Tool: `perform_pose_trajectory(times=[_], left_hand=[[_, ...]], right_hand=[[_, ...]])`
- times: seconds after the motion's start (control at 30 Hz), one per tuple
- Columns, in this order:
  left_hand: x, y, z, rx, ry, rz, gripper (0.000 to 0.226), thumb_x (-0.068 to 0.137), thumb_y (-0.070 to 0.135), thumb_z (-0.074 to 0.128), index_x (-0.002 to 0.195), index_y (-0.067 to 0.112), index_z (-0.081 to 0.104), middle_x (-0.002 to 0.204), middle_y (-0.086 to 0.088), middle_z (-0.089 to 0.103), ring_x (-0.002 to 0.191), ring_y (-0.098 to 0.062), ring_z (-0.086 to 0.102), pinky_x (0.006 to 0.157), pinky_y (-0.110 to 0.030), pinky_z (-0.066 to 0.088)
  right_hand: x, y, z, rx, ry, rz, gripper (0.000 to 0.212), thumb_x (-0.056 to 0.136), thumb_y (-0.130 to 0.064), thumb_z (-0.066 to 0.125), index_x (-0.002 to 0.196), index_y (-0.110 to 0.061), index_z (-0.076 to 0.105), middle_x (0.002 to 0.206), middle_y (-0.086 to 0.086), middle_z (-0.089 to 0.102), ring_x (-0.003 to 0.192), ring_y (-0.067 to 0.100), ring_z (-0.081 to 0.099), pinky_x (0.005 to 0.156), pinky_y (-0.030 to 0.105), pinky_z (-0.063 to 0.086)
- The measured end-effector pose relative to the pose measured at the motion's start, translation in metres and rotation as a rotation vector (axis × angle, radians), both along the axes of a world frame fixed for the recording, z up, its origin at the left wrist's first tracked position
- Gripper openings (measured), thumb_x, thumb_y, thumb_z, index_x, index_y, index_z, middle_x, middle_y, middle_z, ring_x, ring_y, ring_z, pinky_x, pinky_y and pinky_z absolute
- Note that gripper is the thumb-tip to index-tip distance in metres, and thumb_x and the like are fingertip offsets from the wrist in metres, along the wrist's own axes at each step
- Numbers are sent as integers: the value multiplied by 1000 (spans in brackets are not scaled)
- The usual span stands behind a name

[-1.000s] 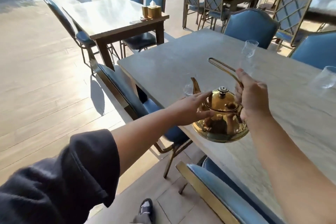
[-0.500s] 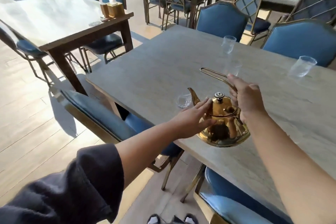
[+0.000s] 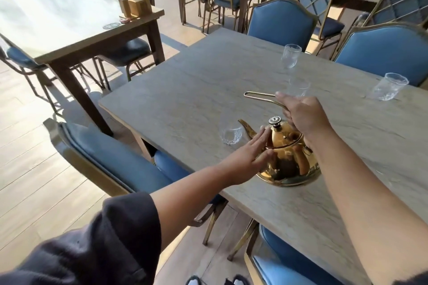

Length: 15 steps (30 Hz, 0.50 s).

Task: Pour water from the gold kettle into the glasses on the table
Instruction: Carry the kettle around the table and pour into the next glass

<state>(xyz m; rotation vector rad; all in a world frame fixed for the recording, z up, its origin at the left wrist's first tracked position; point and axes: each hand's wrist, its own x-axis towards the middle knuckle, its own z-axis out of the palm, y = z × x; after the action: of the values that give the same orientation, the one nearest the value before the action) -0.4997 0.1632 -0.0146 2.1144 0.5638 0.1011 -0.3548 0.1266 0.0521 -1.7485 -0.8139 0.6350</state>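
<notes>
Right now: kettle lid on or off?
On. The lid, with its knob, sits on the gold kettle; the left hand rests flat beside it.

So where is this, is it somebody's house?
Probably not a house. It looks like a restaurant or cafe: several dining tables stand with matching blue chairs, one holding a tissue box. On the nearest table, empty glasses wait beside a gold kettle.

Person: dark charcoal sleeve (image 3: 97,245) on left arm, soft fleecy fabric, pushed up to elbow; forearm bare below it. Right arm bare; dark cloth edge at elbow. Black-and-white shoes (image 3: 217,281) right of the sleeve.
</notes>
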Motion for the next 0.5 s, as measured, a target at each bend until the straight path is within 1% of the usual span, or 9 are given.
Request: perform_pose_trajectory(times=[0.03,0.07,0.1,0.17,0.23,0.33,0.43,0.5], left_hand=[[1,1,-1,-19,-9,5,60,100,40,30,150,31,-2,159,8,-7,145,-16,9,107,-21,10],[2,1,-2,-31,-14,11,59,100,39,29,150,31,-2,159,8,-6,145,-15,7,107,-20,9],[3,2,-3,-36,-18,16,59,100,38,29,150,30,-2,159,7,-6,145,-14,6,107,-20,8],[4,3,-5,-46,-22,26,59,100,38,30,150,30,-2,159,7,-6,145,-13,5,107,-19,7],[5,3,-6,-66,-25,31,60,100,39,30,150,30,-2,159,8,-6,145,-13,4,108,-19,6],[6,3,-6,-83,-30,44,60,101,37,30,150,29,-2,159,6,-6,145,-13,3,109,-19,6],[8,3,-5,-85,-40,55,60,101,37,30,150,29,-3,159,6,-6,145,-12,3,108,-18,6],[8,3,-5,-101,-49,65,60,100,37,31,149,30,-2,159,6,-7,145,-12,4,109,-20,7]], right_hand=[[1,2,0,-5,-15,5,32,89,-34,57,68,-12,49,42,-8,26,35,7,20,39,20,21],[1,4,-1,-11,-31,10,32,89,-35,57,69,-12,49,44,-7,26,36,7,20,41,22,22],[2,6,-1,-16,-47,17,37,89,-35,57,62,-13,46,44,-6,25,36,7,20,43,23,22],[4,9,-1,-23,-77,27,49,89,-37,57,47,-22,35,42,-8,25,37,8,19,46,27,21],[4,12,0,-35,-112,42,56,88,-38,57,42,-24,29,40,-10,25,36,8,20,48,28,21],[4,15,1,-65,-159,58,57,89,-38,55,42,-23,29,39,-10,26,34,5,21,49,28,23],[5,17,3,-65,-193,63,53,90,-39,55,47,-22,29,47,-3,26,36,7,20,49,28,23],[6,19,3,-68,-214,71,53,89,-39,55,46,-23,29,48,-2,26,36,7,19,50,29,22]])
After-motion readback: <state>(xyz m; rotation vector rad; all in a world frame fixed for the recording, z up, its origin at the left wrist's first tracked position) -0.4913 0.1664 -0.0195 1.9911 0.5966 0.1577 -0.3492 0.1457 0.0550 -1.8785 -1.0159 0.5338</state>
